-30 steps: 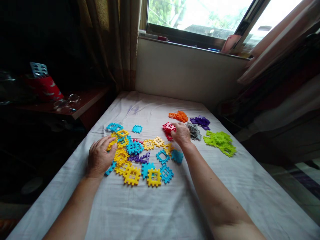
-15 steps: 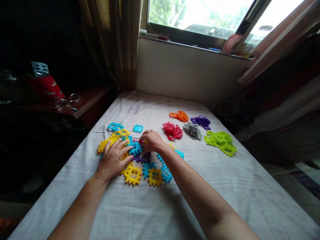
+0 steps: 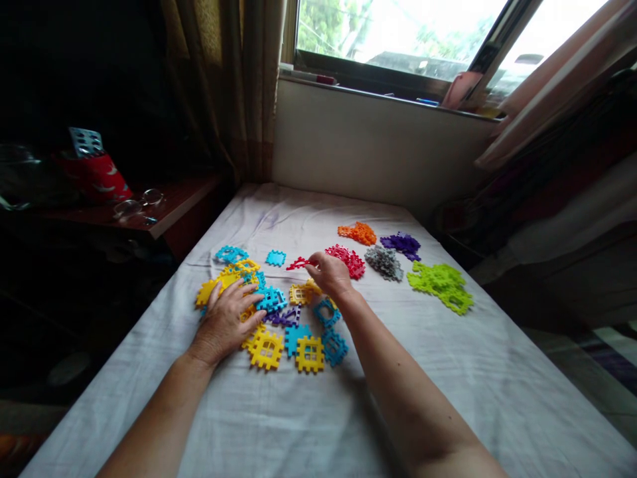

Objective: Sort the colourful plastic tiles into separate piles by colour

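My right hand (image 3: pixel 329 273) pinches a red toothed building tile (image 3: pixel 297 263) above the cloth, just left of the red tile pile (image 3: pixel 352 261). Spread over the mixed heap at the left, my left hand (image 3: pixel 226 322) rests with its fingers apart on yellow tiles (image 3: pixel 213 287). Beside its fingertips lie blue tiles (image 3: pixel 271 299) and purple tiles (image 3: pixel 291 316). Nearer to me are yellow window tiles (image 3: pixel 309 354) and a blue window tile (image 3: pixel 334 346). A lone blue tile (image 3: pixel 275 257) lies apart behind the heap.
Sorted piles stand at the right: orange (image 3: pixel 359 233), purple (image 3: pixel 401 245), grey (image 3: pixel 384 263) and lime green (image 3: pixel 440 285). A white cloth (image 3: pixel 428 385) covers the surface. On a dark side table (image 3: pixel 184 199) at the left are glasses (image 3: pixel 139 204) and a red container (image 3: pixel 99 178).
My right hand has moved right from the mixed heap, carrying the red tile out toward the red pile. The left hand stays on the heap.
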A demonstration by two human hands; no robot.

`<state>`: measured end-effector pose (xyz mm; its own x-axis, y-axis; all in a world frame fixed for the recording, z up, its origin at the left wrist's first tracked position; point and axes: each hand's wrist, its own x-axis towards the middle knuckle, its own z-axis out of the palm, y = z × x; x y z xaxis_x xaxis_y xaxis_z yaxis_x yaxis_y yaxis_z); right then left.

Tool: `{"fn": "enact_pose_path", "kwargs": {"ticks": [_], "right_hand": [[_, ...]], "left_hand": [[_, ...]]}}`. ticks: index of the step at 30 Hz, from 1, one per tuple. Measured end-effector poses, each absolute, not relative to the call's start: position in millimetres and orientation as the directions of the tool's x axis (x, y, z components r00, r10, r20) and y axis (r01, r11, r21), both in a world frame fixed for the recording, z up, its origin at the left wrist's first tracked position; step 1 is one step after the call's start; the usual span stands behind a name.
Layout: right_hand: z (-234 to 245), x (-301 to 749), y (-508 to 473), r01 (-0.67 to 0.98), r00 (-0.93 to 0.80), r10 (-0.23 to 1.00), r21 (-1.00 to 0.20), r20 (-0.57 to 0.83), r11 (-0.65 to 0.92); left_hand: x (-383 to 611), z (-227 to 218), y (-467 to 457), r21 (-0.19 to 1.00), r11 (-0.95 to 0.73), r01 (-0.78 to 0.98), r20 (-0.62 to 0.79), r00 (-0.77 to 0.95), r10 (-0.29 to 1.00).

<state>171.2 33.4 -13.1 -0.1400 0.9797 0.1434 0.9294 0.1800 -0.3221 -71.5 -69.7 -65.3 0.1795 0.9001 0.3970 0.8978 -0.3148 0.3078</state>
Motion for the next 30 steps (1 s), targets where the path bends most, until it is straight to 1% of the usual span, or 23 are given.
{"fn": "enact_pose_path", "kwargs": {"ticks": [2,5,8,10,13,17,19,22,24,26,28,30], "right_hand": [[-15,194,40,0.923,0.014,0.981,-0.381,0.194,0.062],[-19,228,49,0.893,0.211,0.948,-0.442,0.239,-0.088],[-24,250,52,0.885,0.277,0.931,-0.44,0.238,-0.15],[-29,257,47,0.902,0.252,0.927,-0.415,0.277,-0.121],[-38,259,30,0.913,0.177,0.904,-0.407,0.39,-0.003],[-56,259,-2,0.877,0.052,0.87,-0.439,0.49,0.195],[-66,260,-17,0.865,0.036,0.868,-0.451,0.495,0.221],[-78,257,-34,0.865,0.031,0.887,-0.458,0.46,0.207],[-84,252,-41,0.867,0.004,0.899,-0.45,0.437,0.215],[-87,247,-46,0.865,-0.021,0.902,-0.444,0.43,0.232],[-89,245,-49,0.858,-0.026,0.899,-0.452,0.438,0.245],[-91,246,-49,0.842,-0.015,0.898,-0.479,0.441,0.249]], "left_hand": [[-72,-66,-69,0.312,-0.316,0.896,0.404,0.176,0.898],[-74,-67,-68,0.304,-0.338,0.891,0.442,0.182,0.878],[-75,-66,-66,0.283,-0.358,0.89,0.509,0.177,0.842],[-77,-65,-65,0.271,-0.361,0.892,0.553,0.163,0.817],[-83,-62,-63,0.265,-0.335,0.904,0.589,0.123,0.799],[-100,-64,-62,0.305,-0.195,0.932,0.584,-0.021,0.811],[-108,-68,-62,0.326,-0.075,0.942,0.56,-0.128,0.819],[-108,-76,-63,0.326,0.089,0.941,0.467,-0.242,0.85],[-100,-79,-65,0.325,0.107,0.94,0.393,-0.237,0.889],[-92,-78,-68,0.329,0.085,0.94,0.367,-0.21,0.906],[-93,-70,-75,0.327,0.072,0.942,0.406,-0.209,0.89],[-108,-56,-87,0.308,0.076,0.948,0.474,-0.223,0.852]]}}
